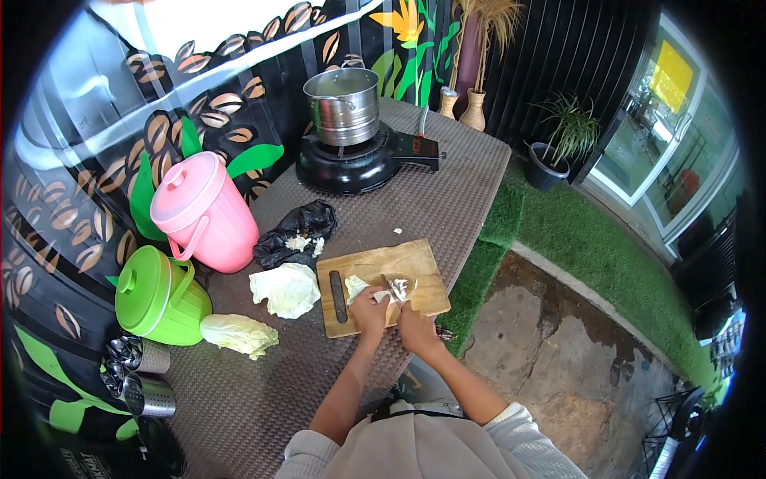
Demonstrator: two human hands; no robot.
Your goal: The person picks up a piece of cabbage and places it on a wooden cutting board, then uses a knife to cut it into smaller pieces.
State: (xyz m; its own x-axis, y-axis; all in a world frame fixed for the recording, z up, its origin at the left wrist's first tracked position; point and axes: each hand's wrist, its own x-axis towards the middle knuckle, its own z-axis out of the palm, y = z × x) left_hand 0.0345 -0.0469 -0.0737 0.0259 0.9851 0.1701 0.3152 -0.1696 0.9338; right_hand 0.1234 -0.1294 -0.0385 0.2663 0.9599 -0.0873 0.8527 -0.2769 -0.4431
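Note:
A wooden cutting board [431, 270] with a slot handle lies at the table's near edge. My left hand [369, 314] is closed on a pale cabbage leaf [355, 285], pressing it to the board. In my right hand [417, 329] is a knife [389, 283], its blade beside the fingers of my left hand; my grip covers its handle. Small chopped cabbage pieces [400, 289] lie around the blade. Left of the board sit a cabbage [286, 290] and a longer napa cabbage [239, 334]. Scraps rest on a black plastic bag [299, 231].
A steel pot [341, 108] stands on a black portable stove [347, 169] at the back. Pink [207, 215] and green [166, 299] lidded jugs line the wall, near perforated cutlery holders [148, 395]. The brown woven-textured table [447, 176] ends on the right above artificial grass [574, 223].

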